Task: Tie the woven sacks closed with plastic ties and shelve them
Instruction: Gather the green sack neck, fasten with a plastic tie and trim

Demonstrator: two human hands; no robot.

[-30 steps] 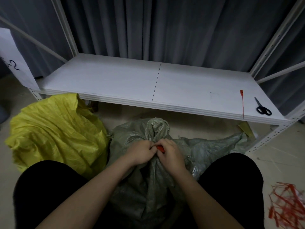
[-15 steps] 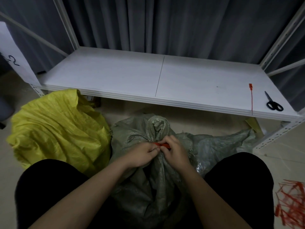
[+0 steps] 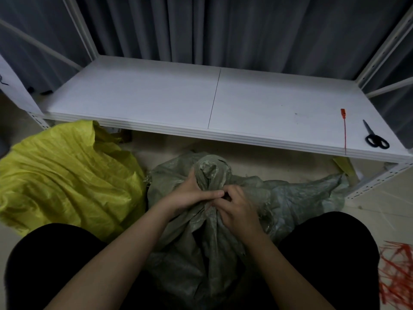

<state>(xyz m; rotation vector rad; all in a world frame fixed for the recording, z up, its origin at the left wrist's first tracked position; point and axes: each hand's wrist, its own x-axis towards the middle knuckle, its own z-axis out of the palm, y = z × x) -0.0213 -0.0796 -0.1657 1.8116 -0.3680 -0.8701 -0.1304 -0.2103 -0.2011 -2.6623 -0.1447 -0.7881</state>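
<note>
Head view: two hands' fingers (image 3: 214,194) pinch one grey-green sack (image 3: 210,231), seemingly its neck; one yellow sack (image 3: 67,175) beside.

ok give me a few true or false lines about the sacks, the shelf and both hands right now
1. Both hands grip the gathered neck of the grey-green sack: left hand, right hand. True.
2. The yellow sack lies on the shelf. False: it sits on the floor, at the person's left.
3. Scissors lie on the shelf beside a red tie. True.
4. The spare red ties are piled on the shelf. False: they lie on the floor at the right.
</note>
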